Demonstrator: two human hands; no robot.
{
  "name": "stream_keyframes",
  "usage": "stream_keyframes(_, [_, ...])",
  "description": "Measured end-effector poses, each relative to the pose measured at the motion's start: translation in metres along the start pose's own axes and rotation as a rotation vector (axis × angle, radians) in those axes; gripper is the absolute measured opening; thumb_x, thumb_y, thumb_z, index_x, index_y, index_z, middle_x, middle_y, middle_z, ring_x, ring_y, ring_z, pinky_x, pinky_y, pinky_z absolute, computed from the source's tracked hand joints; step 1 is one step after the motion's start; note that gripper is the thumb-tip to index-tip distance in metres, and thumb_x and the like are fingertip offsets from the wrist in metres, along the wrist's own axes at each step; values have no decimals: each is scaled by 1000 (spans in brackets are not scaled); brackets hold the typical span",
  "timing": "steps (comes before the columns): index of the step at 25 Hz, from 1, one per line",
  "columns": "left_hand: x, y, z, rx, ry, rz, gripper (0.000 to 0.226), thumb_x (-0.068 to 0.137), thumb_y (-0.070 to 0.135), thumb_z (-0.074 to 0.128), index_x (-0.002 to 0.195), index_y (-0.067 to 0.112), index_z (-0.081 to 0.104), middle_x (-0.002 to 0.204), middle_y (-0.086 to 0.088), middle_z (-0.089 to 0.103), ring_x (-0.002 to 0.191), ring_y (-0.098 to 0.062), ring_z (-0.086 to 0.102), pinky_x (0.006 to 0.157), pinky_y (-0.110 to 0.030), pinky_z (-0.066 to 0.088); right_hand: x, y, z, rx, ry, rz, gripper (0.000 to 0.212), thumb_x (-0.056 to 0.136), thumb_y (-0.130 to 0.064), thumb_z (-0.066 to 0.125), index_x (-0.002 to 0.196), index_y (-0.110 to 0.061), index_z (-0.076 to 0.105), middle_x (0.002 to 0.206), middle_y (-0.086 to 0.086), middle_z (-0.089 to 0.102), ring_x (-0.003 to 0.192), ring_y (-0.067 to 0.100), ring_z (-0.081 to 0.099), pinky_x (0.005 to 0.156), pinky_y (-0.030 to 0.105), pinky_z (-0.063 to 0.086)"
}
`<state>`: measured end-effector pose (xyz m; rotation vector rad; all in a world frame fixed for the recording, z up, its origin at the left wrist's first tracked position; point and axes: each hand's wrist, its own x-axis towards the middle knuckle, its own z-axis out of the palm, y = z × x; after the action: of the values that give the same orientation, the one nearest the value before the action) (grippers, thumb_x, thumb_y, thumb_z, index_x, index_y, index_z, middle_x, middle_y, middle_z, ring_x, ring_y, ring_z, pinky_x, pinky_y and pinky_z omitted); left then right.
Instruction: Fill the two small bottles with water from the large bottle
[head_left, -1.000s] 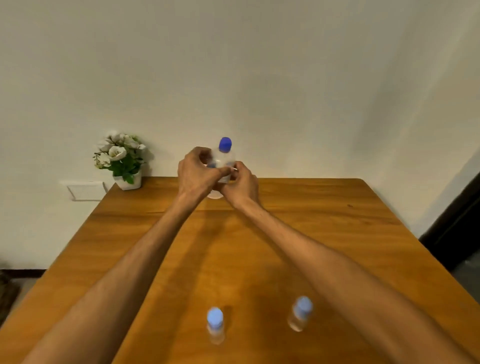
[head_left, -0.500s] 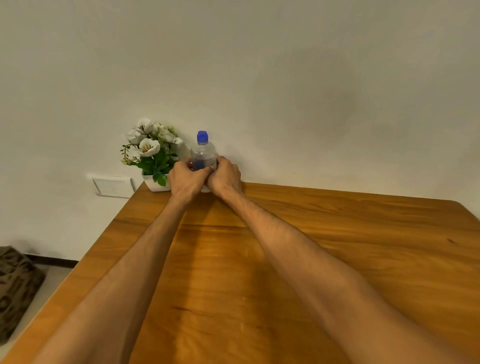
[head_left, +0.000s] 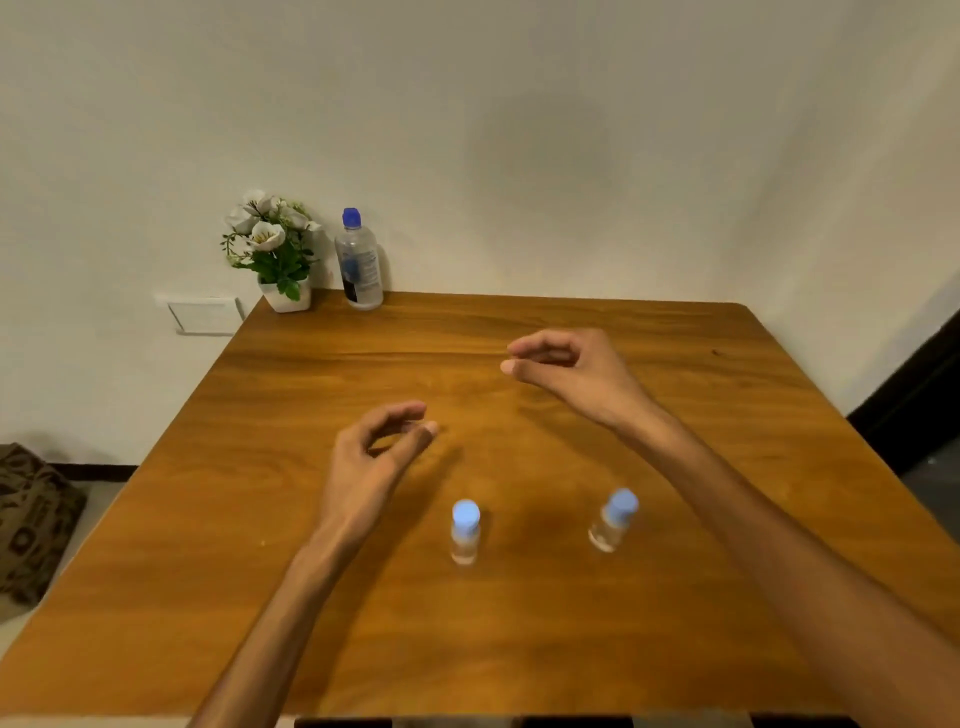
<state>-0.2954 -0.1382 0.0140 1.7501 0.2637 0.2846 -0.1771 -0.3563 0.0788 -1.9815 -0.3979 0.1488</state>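
Both hands, left (head_left: 374, 457) and right (head_left: 571, 371), hover loosely curled (holding nothing) beyond two small bottles (head_left: 465, 530).

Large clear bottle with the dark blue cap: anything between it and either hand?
Nothing visible. Only bare wooden table separates the large clear bottle from the left hand and right hand. The white-potted flowers stand beside it, off the path.
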Motion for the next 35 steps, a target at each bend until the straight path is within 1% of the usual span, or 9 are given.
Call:
stream_keyframes(4, [-69, -22, 18, -11, -89, -26, 62, 76, 41, 91, 133, 34, 67, 135, 15, 67, 123, -7, 64, 100, -30, 53, -100, 38, -35, 124, 167, 43, 57, 72, -44, 89, 122, -20, 75, 116, -3, 79, 108, 10, 74, 92, 26, 58])
stream_keyframes(8, [-93, -36, 41, 213, -53, 31, 50, 80, 25, 90, 121, 34, 62, 120, 15, 65, 108, -1, 62, 96, -30, 55, -153, 88, -17, 140, 188, 211, 76, 72, -33, 95, 140, -22, 62, 126, -9, 72, 98, 8, 72, 80, 22, 58])
stream_keyframes(12, [-84, -42, 44, 321, 42, 133, 24, 84, 22, 86, 103, 22, 72, 97, 8, 70, 89, -13, 66, 80, -41, 60, -147, 110, 22, 43, 293, 202, 48, 78, -17, 92, 122, -17, 72, 94, -10, 78, 75, 1, 72, 72, 27, 61])
stream_keyframes(15, [-53, -36, 41, 362, 80, 141, 17, 81, 21, 87, 91, 19, 73, 87, 5, 67, 79, -11, 62, 71, -34, 55, -95, 106, 46, -2, 284, 169, 27, 77, -19, 92, 97, -29, 76, 85, -10, 79, 75, 4, 74, 76, 40, 65])
stream_keyframes(17, [2, -40, 38, 400, 127, 140, 15, 80, 25, 86, 85, 20, 73, 85, 0, 64, 75, -13, 60, 69, -35, 52, -36, 97, 68, -15, 254, 158, 31, 74, -26, 93, 102, -24, 80, 91, -8, 81, 82, 8, 76, 83, 42, 65])
stream_keyframes(22, [195, -46, 23, 477, 205, 88, 29, 90, 23, 79, 114, 10, 73, 113, -10, 72, 97, -20, 65, 90, -40, 60, 150, 65, 119, -98, 274, 84, 31, 82, -34, 87, 109, -23, 80, 100, -5, 81, 90, 14, 74, 79, 30, 59])
stream_keyframes(26, [310, -63, 33, 453, 338, 114, 20, 92, 16, 78, 110, 8, 76, 101, -7, 76, 89, -18, 70, 90, -40, 64, 272, 74, 146, -181, 266, 78, 17, 87, -31, 84, 98, -20, 79, 87, -5, 77, 84, 16, 71, 68, 25, 48])
stream_keyframes(30, [353, -87, 45, 469, 418, 165, 27, 92, 23, 79, 115, 9, 75, 104, -5, 76, 90, -19, 72, 80, -26, 56, 315, 91, 155, -208, 298, -36, 16, 85, -23, 86, 99, -19, 80, 91, -3, 79, 83, 13, 72, 76, 29, 59])
stream_keyframes(35, [349, -85, 46, 491, 369, 147, 28, 93, 19, 75, 119, 8, 72, 110, -8, 75, 97, -22, 72, 89, -35, 62, 318, 100, 149, -215, 221, -60, 30, 81, -28, 89, 108, -17, 79, 102, 0, 81, 93, 17, 76, 83, 35, 63])
